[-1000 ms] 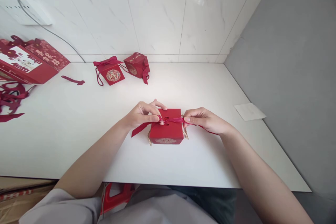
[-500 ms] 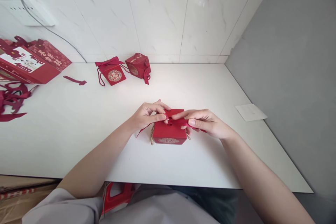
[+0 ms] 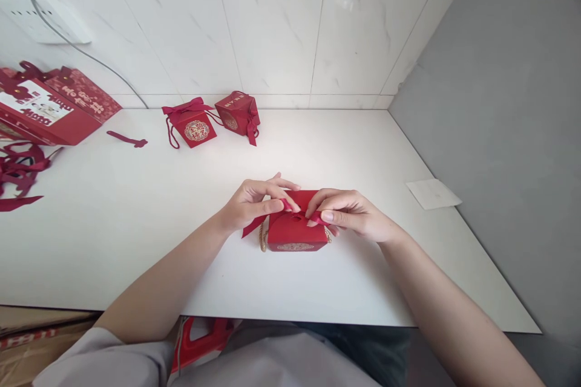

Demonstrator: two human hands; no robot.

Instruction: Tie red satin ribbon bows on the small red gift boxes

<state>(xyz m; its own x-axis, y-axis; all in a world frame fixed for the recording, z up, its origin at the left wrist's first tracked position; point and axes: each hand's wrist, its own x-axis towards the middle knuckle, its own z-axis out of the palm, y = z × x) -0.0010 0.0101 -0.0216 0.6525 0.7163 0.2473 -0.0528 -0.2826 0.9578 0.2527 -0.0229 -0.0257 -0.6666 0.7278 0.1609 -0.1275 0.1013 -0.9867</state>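
A red gift box (image 3: 297, 239) with a gold round emblem on its front sits on the white table before me. Gold rope cord (image 3: 262, 237) shows at both of its sides. Over the lid, my left hand (image 3: 261, 202) pinches one part of a dark red ribbon (image 3: 254, 227), whose tail hangs past the box's left side. My right hand (image 3: 347, 213) grips another part of the same ribbon between thumb and fingers, on the lid's right half. Fingers partly hide the ribbon where it crosses the middle of the lid.
Two red boxes with bows (image 3: 198, 128) (image 3: 238, 113) stand near the tiled wall. At left are larger red packages (image 3: 86, 109), a pile of ribbons (image 3: 22, 172) and a small red strip (image 3: 127, 139). White paper (image 3: 433, 194) lies at the right edge.
My right hand has come slightly left, its fingers now curled in on the ribbon, nearer my left hand. The ribbon's left tail looks broader. The box appears shifted slightly right.
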